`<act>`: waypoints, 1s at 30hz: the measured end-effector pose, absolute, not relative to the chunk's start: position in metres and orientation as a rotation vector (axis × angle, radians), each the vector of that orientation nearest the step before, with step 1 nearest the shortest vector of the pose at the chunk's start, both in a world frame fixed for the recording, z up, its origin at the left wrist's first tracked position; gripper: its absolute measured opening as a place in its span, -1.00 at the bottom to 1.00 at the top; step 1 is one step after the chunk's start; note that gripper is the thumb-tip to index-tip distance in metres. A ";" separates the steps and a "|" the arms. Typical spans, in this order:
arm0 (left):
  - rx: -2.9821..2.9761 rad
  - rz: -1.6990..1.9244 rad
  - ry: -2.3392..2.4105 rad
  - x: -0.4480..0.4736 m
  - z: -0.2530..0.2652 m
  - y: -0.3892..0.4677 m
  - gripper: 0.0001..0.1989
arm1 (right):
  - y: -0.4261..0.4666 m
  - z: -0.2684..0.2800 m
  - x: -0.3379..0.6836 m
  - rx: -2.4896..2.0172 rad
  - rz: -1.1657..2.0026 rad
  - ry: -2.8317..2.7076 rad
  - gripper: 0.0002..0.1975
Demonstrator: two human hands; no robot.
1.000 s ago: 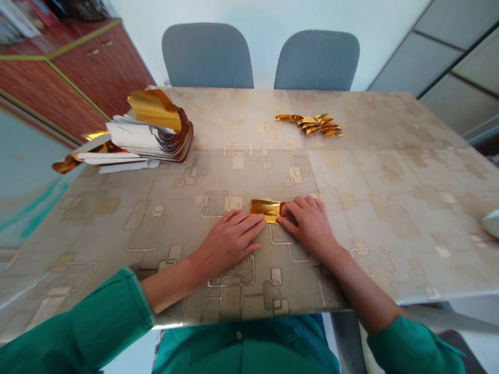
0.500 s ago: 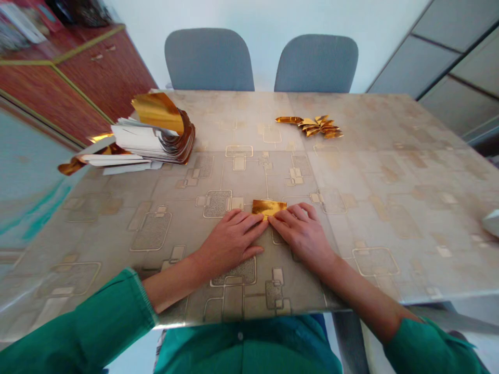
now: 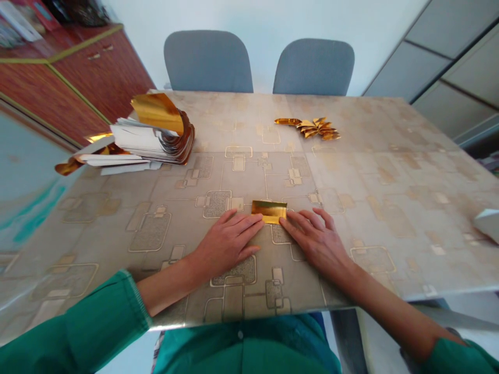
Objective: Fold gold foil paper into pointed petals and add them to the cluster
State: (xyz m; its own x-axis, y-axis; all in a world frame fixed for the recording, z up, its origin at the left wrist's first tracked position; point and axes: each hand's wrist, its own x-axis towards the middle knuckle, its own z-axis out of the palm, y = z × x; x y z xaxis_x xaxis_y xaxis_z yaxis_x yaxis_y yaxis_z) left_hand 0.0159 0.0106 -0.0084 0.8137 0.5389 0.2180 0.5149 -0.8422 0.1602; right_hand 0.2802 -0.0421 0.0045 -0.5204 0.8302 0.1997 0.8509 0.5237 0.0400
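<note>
A small sheet of shiny gold foil paper [image 3: 270, 209], folded along its near edge, lies flat on the patterned tablecloth [image 3: 187, 208] in front of me. My left hand [image 3: 231, 240] rests at its left end, fingers stretched out and the fingertips on the near left corner. At the near right corner, my right hand [image 3: 317, 236] touches the paper with its index fingertip, and its other fingers are spread. Neither hand grips the paper. Farther back on the table are several folded gold paper pieces [image 3: 317, 128] in a cluster.
A thick stack of gold and white paper sheets [image 3: 136, 137] stands at the back left. Two grey chairs [image 3: 208, 62] are at the far side. A red-brown cabinet [image 3: 89, 72] is at the left, and a white object [image 3: 487, 224] lies near the right edge.
My right hand has slid right along the near edge of the gold paper, away from the left hand, baring more of the paper. The left hand has barely moved.
</note>
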 end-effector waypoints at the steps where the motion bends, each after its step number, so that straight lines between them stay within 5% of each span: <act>1: 2.891 0.401 0.849 0.016 -0.008 0.011 -0.52 | -0.042 0.005 0.282 -1.448 -0.196 -2.596 -0.60; 9: 2.779 0.507 0.826 0.024 -0.007 0.022 -0.72 | -0.016 0.012 0.278 -1.464 0.070 -2.320 -0.77; 13: 2.759 0.625 0.868 0.035 -0.002 0.026 -0.80 | 0.009 0.010 0.264 -1.502 0.178 -2.222 -0.70; 18: 2.806 0.652 0.989 0.041 0.005 0.026 -0.75 | 0.023 0.007 0.255 -1.526 0.230 -2.224 -0.90; 21: 2.876 0.620 0.959 0.038 0.006 0.023 -0.89 | 0.023 0.008 0.256 -1.505 0.261 -2.189 -0.95; 30: 2.945 0.563 0.901 0.026 0.000 0.002 -0.79 | 0.017 0.013 0.253 -1.457 0.444 -2.157 -0.92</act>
State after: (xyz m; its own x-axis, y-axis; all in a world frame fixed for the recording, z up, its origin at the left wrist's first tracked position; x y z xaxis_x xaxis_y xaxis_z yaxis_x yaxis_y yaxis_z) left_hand 0.0256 0.0020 -0.0001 0.7695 0.5433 0.3356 0.5396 -0.8343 0.1132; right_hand 0.2526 0.0167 0.0127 -0.3056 0.9269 0.2180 0.7653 0.3753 -0.5229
